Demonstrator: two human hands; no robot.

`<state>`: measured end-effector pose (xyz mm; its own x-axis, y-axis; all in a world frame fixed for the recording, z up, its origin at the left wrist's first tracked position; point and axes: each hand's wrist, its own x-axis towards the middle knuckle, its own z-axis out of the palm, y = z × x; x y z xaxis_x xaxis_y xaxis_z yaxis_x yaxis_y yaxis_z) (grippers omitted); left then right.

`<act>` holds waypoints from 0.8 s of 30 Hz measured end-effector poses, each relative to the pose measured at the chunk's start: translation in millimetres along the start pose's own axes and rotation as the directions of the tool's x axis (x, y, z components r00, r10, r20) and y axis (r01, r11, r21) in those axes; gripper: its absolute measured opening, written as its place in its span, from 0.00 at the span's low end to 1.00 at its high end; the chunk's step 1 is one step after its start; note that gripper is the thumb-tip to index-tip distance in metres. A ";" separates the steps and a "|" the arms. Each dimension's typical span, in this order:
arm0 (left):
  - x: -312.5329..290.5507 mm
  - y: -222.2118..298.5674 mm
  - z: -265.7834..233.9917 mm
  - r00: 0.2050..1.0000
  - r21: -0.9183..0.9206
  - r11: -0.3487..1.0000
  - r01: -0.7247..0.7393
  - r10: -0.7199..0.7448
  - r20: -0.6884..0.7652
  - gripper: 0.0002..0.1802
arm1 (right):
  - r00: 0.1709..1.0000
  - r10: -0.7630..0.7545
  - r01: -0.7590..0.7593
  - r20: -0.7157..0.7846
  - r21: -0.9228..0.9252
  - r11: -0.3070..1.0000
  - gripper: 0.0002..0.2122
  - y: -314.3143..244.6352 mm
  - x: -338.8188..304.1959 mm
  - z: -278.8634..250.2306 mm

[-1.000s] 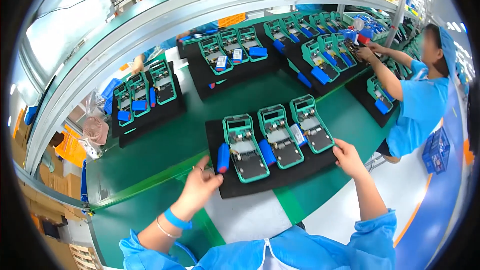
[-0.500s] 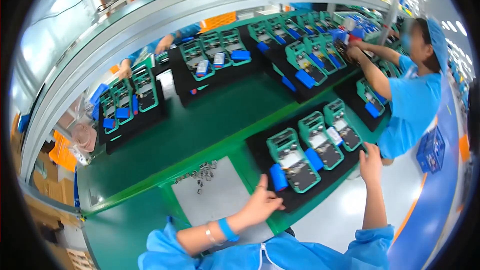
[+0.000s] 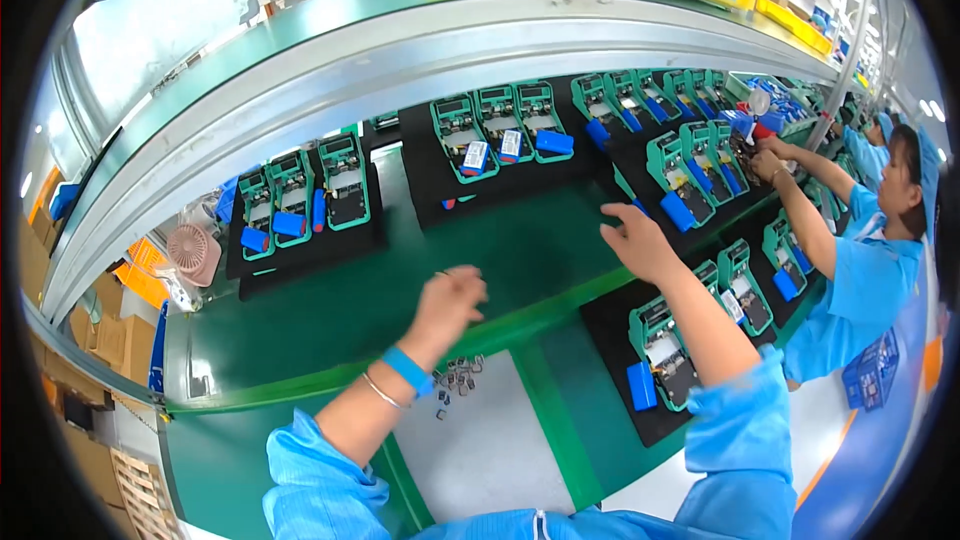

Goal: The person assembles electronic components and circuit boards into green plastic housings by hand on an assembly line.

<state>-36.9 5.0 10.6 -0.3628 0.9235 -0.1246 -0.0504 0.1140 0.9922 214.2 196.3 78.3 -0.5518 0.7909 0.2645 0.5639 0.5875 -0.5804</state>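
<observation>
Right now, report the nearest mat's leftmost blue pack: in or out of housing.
Out: the blue pack sits on the black mat, beside the green housing.

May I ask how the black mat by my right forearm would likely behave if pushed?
The black mat is probably fairly stiff, since no fold or curl shows. It may feel heavy to push, as several green housings rest on it. The blue pack near its left edge might shift, since no strap shows over it.
</observation>
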 end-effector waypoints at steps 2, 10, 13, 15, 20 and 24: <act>41.7 -8.0 -41.4 0.958 -0.024 0.999 0.026 -0.032 -0.285 0.28 | 1.000 0.009 -0.008 0.016 -0.068 0.998 0.21 22.7 47.9 22.6; 137.7 -2.3 -82.2 0.906 -0.276 0.958 0.083 -0.188 -0.380 0.18 | 0.996 0.081 -0.083 -0.024 -0.113 0.990 0.25 18.7 83.3 49.7; 157.5 -3.1 -93.5 0.937 -0.135 0.957 0.257 -0.281 -0.208 0.16 | 0.997 0.073 -0.076 0.040 0.071 0.995 0.25 -0.1 50.4 35.5; 157.8 -2.7 -79.3 0.947 0.068 0.969 0.239 -0.217 -0.239 0.14 | 0.998 0.038 -0.047 0.057 0.157 0.987 0.24 -8.5 19.5 27.5; 129.6 -8.7 -59.6 0.947 -0.214 0.968 0.131 -0.186 -0.263 0.12 | 0.988 0.081 -0.108 0.128 0.220 0.970 0.20 -38.4 -55.9 6.3; 71.9 -5.0 -35.2 0.963 -0.375 0.914 0.157 -0.227 -0.149 0.11 | 0.955 0.048 -0.111 0.291 0.204 0.973 0.15 -76.9 -98.3 14.1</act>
<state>-95.5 58.0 -3.5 -0.4762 0.8085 -0.3457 -0.4517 0.1124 0.8851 216.5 71.0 86.1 -0.6794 0.7338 0.0006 0.4843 0.4490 -0.7509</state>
